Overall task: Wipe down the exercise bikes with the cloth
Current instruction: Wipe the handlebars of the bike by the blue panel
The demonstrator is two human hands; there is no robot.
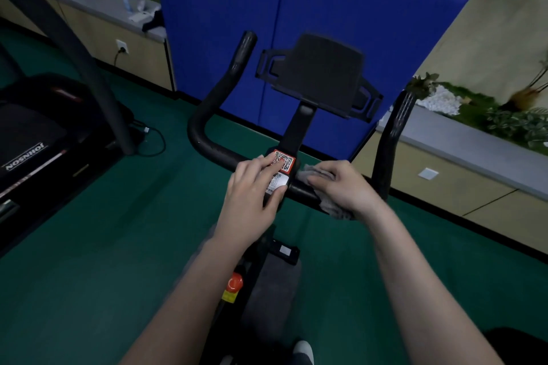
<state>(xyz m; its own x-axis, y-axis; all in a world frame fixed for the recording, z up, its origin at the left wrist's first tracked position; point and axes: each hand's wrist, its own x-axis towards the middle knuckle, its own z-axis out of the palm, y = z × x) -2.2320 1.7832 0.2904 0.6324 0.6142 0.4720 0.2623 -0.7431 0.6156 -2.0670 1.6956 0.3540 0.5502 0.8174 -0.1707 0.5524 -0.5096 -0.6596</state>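
Bike (299, 127) stands in the middle of the view, seen from above by a person leaning over its black handlebar (216, 151), which curves up into two horns, one far left and one far right. A black tablet holder (321, 74) rises from the centre stem at the far side. The left hand (252, 195) lies on the centre clamp with its fingers straight and loose, the fingertips touching a red QR sticker (284, 160) and the thumb beside a white label (277, 182) just nearer. The right hand (341, 187) is curled over the bar just right of the clamp, gripping a crumpled grey cloth (332, 206) against it; cloth shows at the fingertips and hangs below the wrist. A red knob (234, 281) sits on the frame nearer the viewer, between the forearms. The floor (89, 246) is green. A treadmill (35, 139) stands at the left, a blue mat (237, 9) leans upright beyond the bike, and a low ledge (462, 139) with plants runs along the right.
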